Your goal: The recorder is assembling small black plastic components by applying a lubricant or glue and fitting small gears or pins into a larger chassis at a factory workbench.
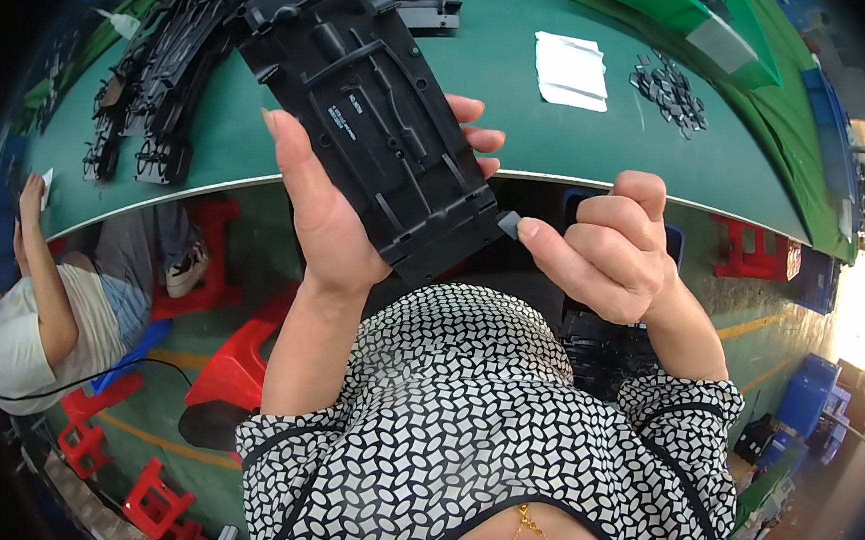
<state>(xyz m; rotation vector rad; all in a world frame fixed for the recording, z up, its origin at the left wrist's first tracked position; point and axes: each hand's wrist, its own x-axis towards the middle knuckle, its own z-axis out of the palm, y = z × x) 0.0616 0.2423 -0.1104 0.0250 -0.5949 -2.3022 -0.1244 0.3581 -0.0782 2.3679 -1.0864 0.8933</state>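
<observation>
My left hand (323, 207) is wrapped round a black plastic toy vehicle chassis (372, 124), thumb along one side and fingertips showing past the other. The chassis is tilted, its moulded face with ribs and small white print turned up toward me. Between thumb and curled fingers, my right hand (607, 253) pinches a small dark grey flat piece (509, 224). That piece is right beside the near right corner of the chassis; whether the two touch I cannot tell. A pile of similar small dark pieces (668, 93) lies on the table at the right.
Several black chassis (155, 99) are heaped on the green table (499, 75) at the left. A white folded cloth or paper (571, 70) lies right of centre. A green bin (695, 11) stands at the far right. Another person (64, 306) sits at the left, near red stools (220, 245).
</observation>
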